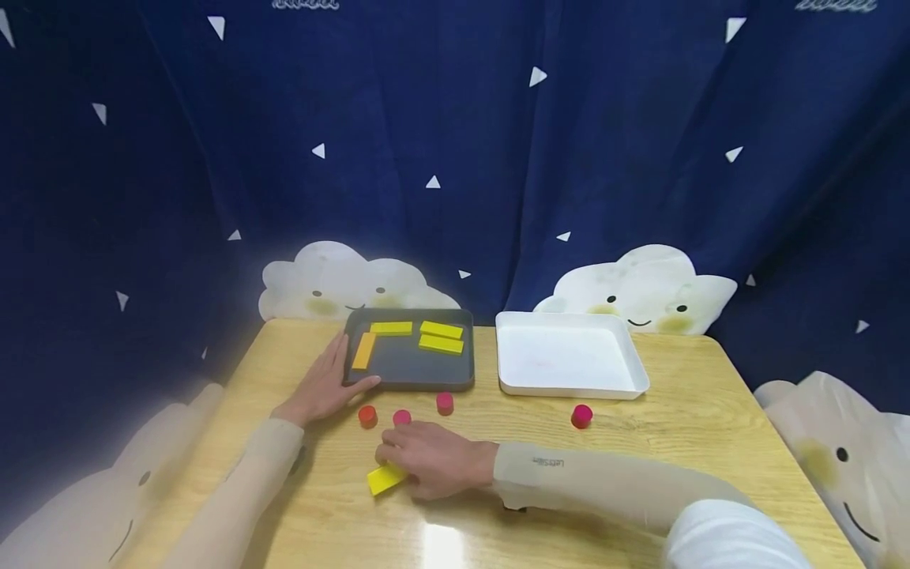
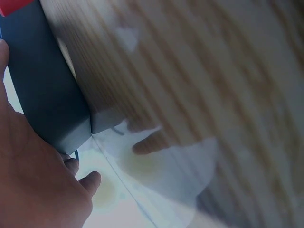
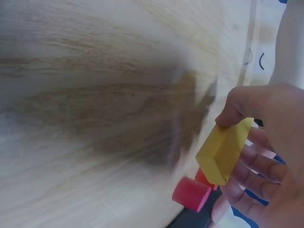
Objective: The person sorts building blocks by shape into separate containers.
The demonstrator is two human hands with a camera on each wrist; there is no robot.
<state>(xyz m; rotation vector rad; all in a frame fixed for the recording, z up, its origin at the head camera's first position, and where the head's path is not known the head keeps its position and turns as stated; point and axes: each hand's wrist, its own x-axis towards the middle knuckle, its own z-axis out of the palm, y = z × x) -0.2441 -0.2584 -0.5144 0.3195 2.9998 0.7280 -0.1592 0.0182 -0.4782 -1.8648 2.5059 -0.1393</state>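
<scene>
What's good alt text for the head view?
The right hand grips a yellow block at a wooden table, while the left hand touches a dark tray holding four blocks. A white tray and four small cylinders are nearby.

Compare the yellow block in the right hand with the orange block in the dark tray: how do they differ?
The yellow block is bright yellow; the orange block is orange. The right hand pinches the yellow block outside the dark tray, while the orange block lies inside it. Both are oblong blocks.
</scene>
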